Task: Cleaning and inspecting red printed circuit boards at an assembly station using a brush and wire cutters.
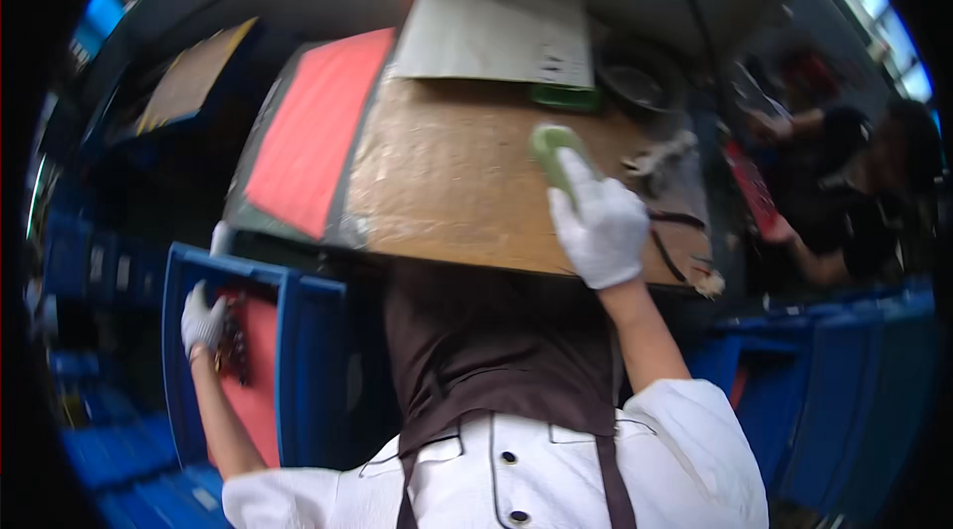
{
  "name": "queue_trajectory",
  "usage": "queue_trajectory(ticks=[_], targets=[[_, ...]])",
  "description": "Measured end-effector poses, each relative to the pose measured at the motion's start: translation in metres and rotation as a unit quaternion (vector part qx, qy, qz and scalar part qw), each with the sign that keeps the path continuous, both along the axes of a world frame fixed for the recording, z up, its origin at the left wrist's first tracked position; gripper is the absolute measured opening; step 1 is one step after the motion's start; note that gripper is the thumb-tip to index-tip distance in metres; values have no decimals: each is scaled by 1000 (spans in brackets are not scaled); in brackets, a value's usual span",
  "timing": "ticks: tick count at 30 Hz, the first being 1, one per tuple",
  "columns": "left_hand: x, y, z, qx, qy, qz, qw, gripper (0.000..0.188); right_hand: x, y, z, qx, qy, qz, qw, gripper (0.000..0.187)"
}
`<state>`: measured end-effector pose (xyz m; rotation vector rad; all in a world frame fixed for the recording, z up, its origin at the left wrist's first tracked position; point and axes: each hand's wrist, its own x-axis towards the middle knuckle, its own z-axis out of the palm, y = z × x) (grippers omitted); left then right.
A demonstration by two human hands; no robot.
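Observation:
My right hand (603,227), in a white glove, is closed on a light green oblong object (552,154) with rounded ends. The object is held over the brown work surface (457,172); its exact kind cannot be made out. My left hand (202,321), also gloved, reaches into a blue crate (286,360) at the lower left. Its thumb and fingers look apart, beside a cluster of small dark parts (234,340). Those parts rest on a red sheet (260,380) inside the crate.
A red sheet (323,132) covers the bench's left part. At the back stands a pale board (496,28) above a green tray (566,97), beside a dark round bowl (640,82). Black-handled pliers (670,241) lie right. Another person (844,182) works at far right. Blue crates (794,400) stand below.

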<state>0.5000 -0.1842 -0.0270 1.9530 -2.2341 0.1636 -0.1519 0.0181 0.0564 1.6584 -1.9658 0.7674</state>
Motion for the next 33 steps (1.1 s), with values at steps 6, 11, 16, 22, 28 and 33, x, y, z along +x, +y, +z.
queue_trajectory(ticks=[6,11,16,22,28,33], targets=[[122,-4,-10,24,155,88,984,51,-22,-45,-35,-120,52,-37,991,25],[-109,6,110,82,99,32,991,57,-56,-32,-91,-31,20,-164,986,18],[-166,-50,79,29,327,-82,941,44,-31,34,-69,-28,-93,-60,993,23],[-331,19,105,3,254,-274,927,32,-93,233,-29,-87,-116,-238,960,24],[-449,83,100,12,247,-376,893,20,-122,423,-68,19,-107,-521,847,23],[-515,132,90,43,231,-449,862,17,-116,549,-131,191,-248,-682,660,55]])
